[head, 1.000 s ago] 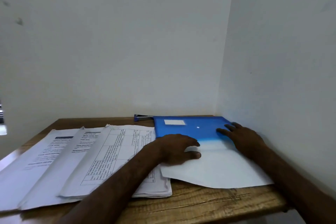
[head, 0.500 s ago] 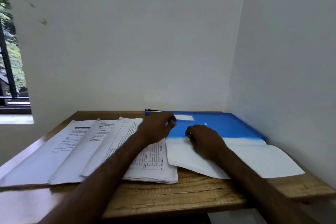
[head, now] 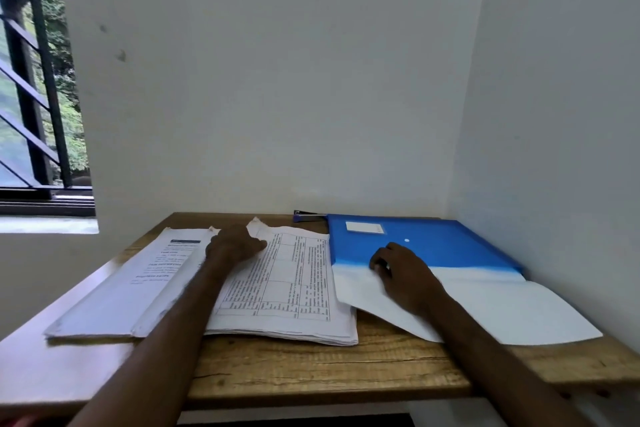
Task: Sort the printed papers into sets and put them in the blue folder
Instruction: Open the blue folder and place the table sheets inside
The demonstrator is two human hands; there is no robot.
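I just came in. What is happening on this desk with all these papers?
A person is sorting papers at a wooden table. The left hand rests on the far part of the stacks of printed white papers, which lie side by side and overlap. The right hand presses on a blank white sheet that sticks out of the flat blue plastic folder in the corner. The printed stacks are not yet in the folder.
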